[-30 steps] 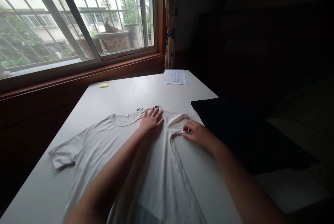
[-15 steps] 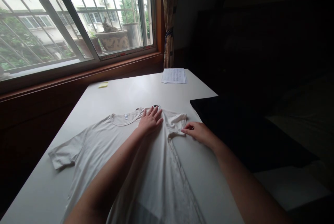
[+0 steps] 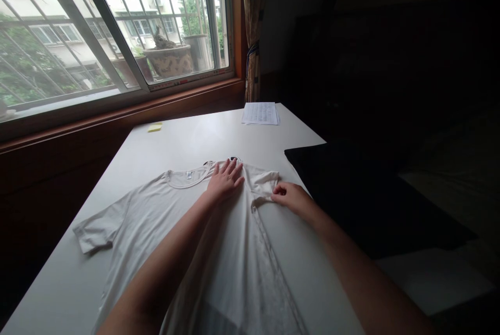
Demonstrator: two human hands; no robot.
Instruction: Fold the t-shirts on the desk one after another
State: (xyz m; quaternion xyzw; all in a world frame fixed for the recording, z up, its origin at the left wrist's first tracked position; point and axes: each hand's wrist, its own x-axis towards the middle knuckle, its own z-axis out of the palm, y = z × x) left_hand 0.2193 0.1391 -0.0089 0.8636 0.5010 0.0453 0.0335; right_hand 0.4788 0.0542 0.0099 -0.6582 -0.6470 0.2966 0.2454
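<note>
A white short-sleeved T-shirt [image 3: 148, 231] lies spread on the white table, its round collar toward the far side. My left hand [image 3: 224, 181] rests flat on the shirt near the right shoulder, fingers spread. At the hem of the right sleeve, my right hand [image 3: 291, 197] pinches the fabric between thumb and fingers. The left sleeve lies out flat on the table. Beside the collar, a small dark round-edged item [image 3: 233, 158] pokes out from behind the shoulder; I cannot make out what it is. My left forearm covers part of the shirt's front.
Papers with writing [image 3: 261, 113] lie at the table's [image 3: 195, 137] far end, and a yellow sticky note [image 3: 154, 127] near its left edge. Black cloth [image 3: 351, 194] overlaps the right edge. A barred window [image 3: 117, 22] and a tied curtain [image 3: 253, 38] stand beyond.
My right hand's fingers have closed more tightly at the sleeve hem. My left hand and the shirt's body stay where they were.
</note>
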